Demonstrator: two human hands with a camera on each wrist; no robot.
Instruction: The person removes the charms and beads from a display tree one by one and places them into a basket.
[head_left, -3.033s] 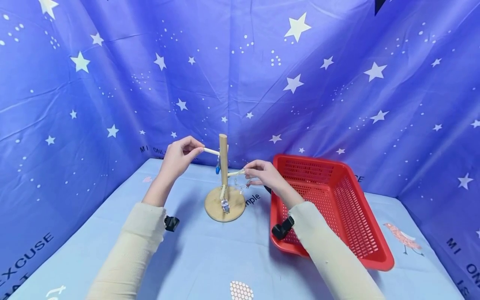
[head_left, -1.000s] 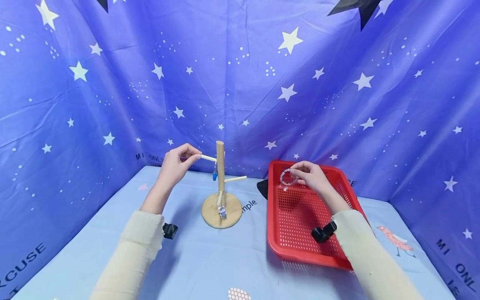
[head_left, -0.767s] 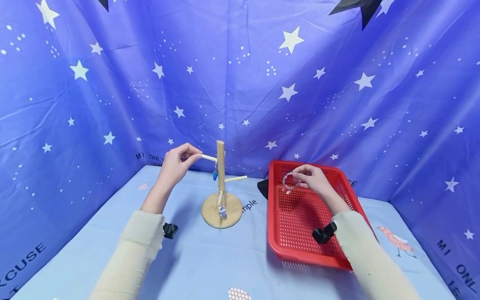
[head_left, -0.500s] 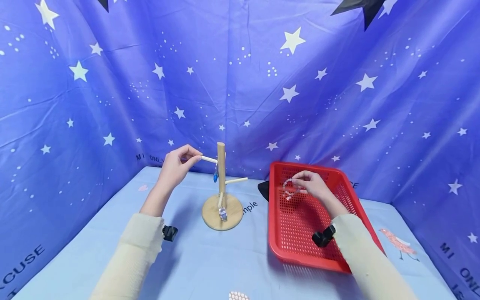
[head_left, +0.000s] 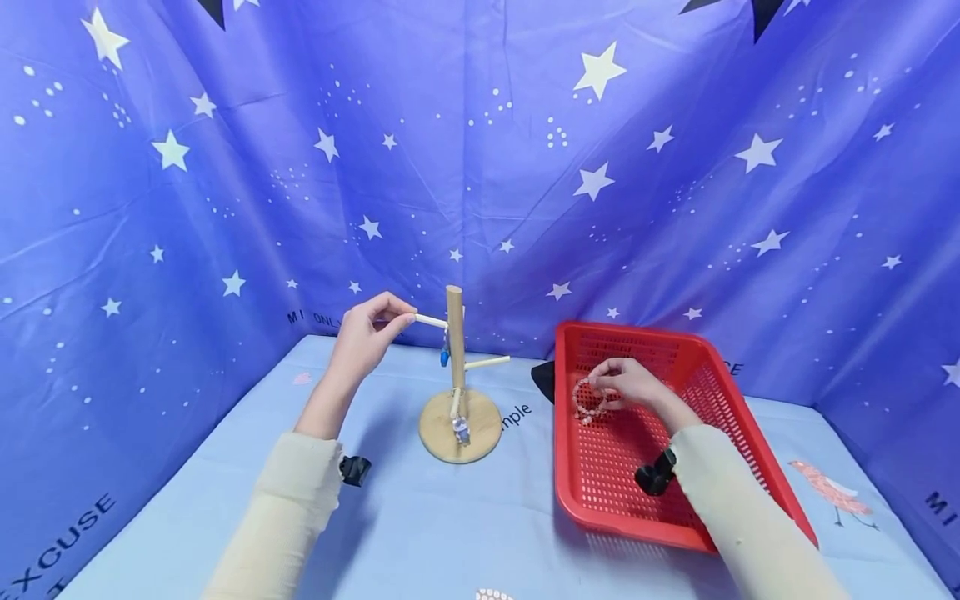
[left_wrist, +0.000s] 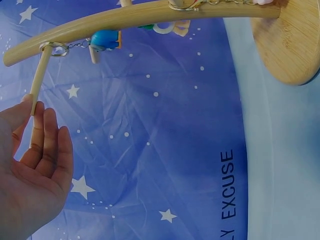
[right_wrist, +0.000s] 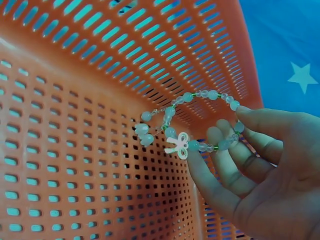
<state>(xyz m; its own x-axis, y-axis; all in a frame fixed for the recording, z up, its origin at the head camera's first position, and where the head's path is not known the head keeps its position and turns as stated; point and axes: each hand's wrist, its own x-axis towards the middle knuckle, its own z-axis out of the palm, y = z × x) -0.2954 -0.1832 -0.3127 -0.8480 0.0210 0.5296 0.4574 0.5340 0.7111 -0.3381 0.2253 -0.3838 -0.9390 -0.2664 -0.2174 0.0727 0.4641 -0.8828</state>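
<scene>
My left hand (head_left: 362, 340) pinches the tip of the upper left peg (head_left: 431, 320) of a wooden stand (head_left: 455, 337). In the left wrist view, a key ring with a blue figure (left_wrist: 105, 39) hangs on that peg, close to the post. A small purple charm (head_left: 461, 430) hangs from the low front peg, above the round base (head_left: 435, 437). Thumb and fingers of my right hand (head_left: 633, 385) grip a beaded bracelet (right_wrist: 187, 96) inside the red basket (head_left: 566, 467). Pale beads, a bow charm (right_wrist: 178, 146) and a dangling flower-like pendant (right_wrist: 144, 132) show on it.
The stand's right peg (head_left: 491, 362) is bare. A black object (head_left: 543, 380) pokes out behind the basket's left side. Blue star-printed cloth (head_left: 510, 167) rises behind the light blue tabletop (head_left: 420, 533).
My right hand has taken the bracelet off the right peg, carried it rightward over the basket and lowered it inside. My left hand has kept its pinch on the upper left peg.
</scene>
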